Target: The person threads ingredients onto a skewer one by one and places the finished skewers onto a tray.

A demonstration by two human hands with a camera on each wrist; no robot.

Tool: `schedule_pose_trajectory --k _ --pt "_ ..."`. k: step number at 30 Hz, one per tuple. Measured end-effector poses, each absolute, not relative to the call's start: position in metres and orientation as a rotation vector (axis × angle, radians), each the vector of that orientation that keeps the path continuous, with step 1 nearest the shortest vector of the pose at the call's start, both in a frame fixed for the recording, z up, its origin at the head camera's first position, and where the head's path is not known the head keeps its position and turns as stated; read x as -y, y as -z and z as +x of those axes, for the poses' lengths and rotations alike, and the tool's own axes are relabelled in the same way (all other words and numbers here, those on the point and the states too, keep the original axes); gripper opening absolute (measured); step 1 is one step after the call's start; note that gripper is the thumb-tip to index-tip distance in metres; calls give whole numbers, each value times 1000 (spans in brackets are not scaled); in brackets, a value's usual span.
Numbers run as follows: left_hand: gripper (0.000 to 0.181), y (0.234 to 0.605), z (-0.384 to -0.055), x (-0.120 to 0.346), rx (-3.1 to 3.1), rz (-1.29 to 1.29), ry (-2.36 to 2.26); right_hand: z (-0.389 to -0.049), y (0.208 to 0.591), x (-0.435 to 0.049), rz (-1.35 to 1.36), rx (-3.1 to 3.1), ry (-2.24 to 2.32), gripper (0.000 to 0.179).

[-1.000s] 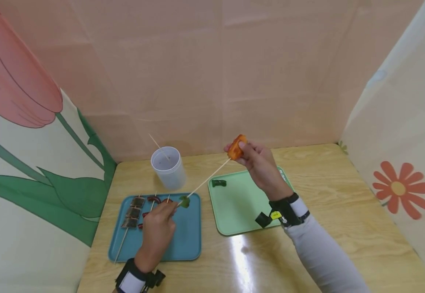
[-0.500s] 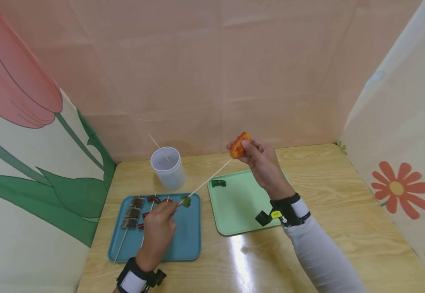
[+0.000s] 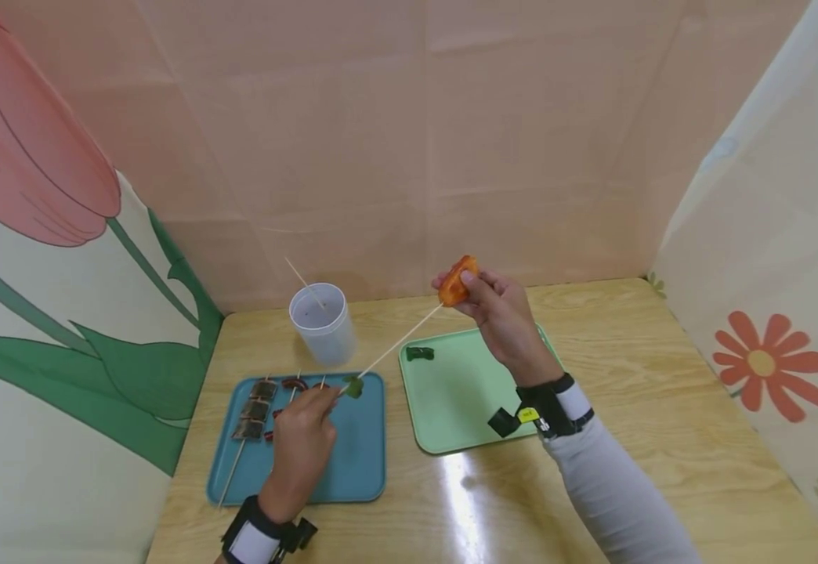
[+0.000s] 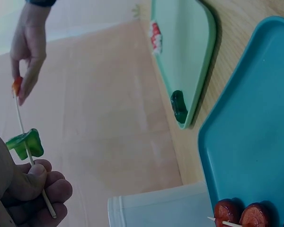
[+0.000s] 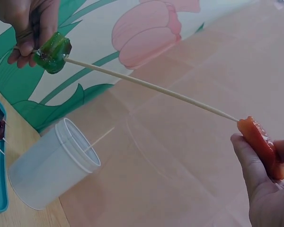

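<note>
My left hand (image 3: 303, 439) grips a thin wooden skewer (image 5: 151, 87) near its lower end. Threaded on the skewer, right by those fingers, is a glossy green pepper piece (image 5: 53, 53). Higher up and to the right, my right hand (image 3: 504, 321) pinches a shiny orange-red piece of food (image 5: 262, 149) between thumb and fingers. In the right wrist view, the skewer's pointed tip meets the near end of this piece. Between the green and orange-red pieces the stick is bare, slanting up to the right over the table.
Below my left hand lies a blue tray (image 3: 360, 454) with loaded skewers (image 3: 256, 409). A light green tray (image 3: 451, 399) beside it bears a dark green piece (image 3: 420, 353) and a red-and-white piece (image 4: 156, 38). Behind stands a translucent cup (image 3: 327, 337) holding a thin stick (image 3: 299, 274).
My right hand, with the orange-red piece, has shifted slightly right and then back left. The left hand and its skewer have stayed almost still.
</note>
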State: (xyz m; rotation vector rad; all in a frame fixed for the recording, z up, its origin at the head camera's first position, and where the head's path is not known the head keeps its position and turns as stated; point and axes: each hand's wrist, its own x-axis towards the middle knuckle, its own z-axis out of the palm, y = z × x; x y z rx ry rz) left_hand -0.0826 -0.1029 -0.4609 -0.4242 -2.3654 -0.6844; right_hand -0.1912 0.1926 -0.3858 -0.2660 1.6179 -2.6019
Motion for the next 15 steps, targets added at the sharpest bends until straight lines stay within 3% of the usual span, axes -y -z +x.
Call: schedule_pose_trajectory --k 15 --pt "41 457 -84 94 2317 -485 669 -178 379 -181 -287 -1771 2595 40"
